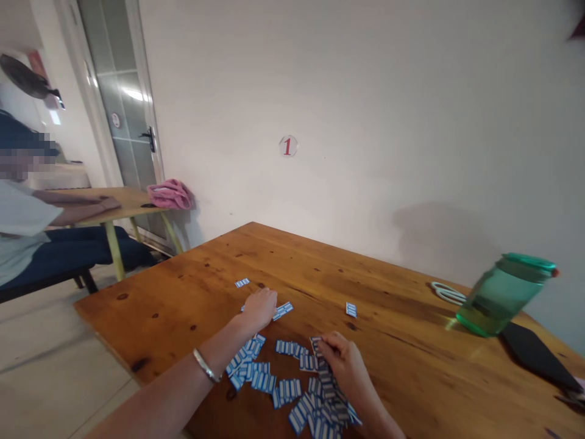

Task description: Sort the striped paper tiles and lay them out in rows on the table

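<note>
Small blue-and-white printed slips (262, 381), like label strips, lie in a loose, overlapping spread on the wooden table (183, 274). My left hand (260, 310), with a silver bangle on its wrist, reaches over a few slips (283, 311) beyond the spread; its back hides the fingers. At the right side of the spread, my right hand (345, 364) is closed, thumb and fingertips pinched at the edge of a slip (315, 346). More slips in its shadow overlap beneath and beside it. One slip (242, 283) lies farther off to the left, another (350, 310) to the right.
A green translucent bottle (507, 296) stands at the right, beside a coiled white cable (448, 293) and a dark flat object (539, 356). A wall (342, 201) borders the table's far side. At left, a person (22, 225) sits at another table with a pink cloth (170, 194).
</note>
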`<state>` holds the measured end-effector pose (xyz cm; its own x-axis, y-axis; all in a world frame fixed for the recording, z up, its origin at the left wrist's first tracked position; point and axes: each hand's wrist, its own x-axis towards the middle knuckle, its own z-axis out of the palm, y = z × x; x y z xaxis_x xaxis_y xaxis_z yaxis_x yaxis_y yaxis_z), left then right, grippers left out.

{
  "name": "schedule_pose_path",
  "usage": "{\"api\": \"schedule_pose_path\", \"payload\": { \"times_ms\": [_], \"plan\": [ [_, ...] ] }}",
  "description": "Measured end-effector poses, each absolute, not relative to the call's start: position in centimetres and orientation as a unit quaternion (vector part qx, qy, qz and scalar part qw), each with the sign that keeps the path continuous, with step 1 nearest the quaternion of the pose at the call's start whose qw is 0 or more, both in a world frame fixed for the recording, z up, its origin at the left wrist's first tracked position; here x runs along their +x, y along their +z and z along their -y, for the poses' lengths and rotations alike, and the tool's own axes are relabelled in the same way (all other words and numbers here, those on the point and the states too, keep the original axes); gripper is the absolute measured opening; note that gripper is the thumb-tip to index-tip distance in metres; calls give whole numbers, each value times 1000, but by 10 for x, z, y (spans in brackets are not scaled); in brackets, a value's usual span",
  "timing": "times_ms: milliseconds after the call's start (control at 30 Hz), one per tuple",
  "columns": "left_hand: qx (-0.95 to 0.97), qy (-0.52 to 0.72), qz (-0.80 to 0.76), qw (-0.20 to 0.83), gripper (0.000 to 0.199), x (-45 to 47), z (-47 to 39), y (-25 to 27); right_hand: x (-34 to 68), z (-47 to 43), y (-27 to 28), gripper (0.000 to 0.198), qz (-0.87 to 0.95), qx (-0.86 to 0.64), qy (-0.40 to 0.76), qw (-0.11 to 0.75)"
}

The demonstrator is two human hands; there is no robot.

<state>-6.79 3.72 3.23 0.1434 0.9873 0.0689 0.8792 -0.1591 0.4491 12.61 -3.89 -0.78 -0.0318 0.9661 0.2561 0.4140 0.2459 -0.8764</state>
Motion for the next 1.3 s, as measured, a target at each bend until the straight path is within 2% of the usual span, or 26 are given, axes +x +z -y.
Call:
{"api": "schedule_pose_path", "payload": {
  "times_ms": [100,200,300,400,567,800,933,1100,1300],
  "plan": [
    [730,238,-612,188,11,-67,-33,34,128,37,-9,28,539,-512,444,499],
    [717,305,-573,253,12,-54,-28,36,129,36,-6,28,436,-490,513,554],
    [689,357,-530,342,19,-29,-20,36,131,36,-3,30,372,-458,528,611],
    [652,392,-491,424,16,-2,-11,33,134,35,-2,27,356,-427,537,635],
    [596,426,-450,510,19,19,-5,25,137,36,-4,26,354,-412,560,626],
    [509,483,-399,591,25,16,-4,16,134,34,-6,32,391,-450,527,606],
    [406,502,-366,671,42,15,6,20,134,36,2,28,352,-446,511,645],
    [435,455,-349,695,29,17,14,19,132,37,5,28,318,-437,504,674],
    [478,486,-398,613,17,20,9,12,131,38,-3,23,365,-427,532,633]
  ]
}}
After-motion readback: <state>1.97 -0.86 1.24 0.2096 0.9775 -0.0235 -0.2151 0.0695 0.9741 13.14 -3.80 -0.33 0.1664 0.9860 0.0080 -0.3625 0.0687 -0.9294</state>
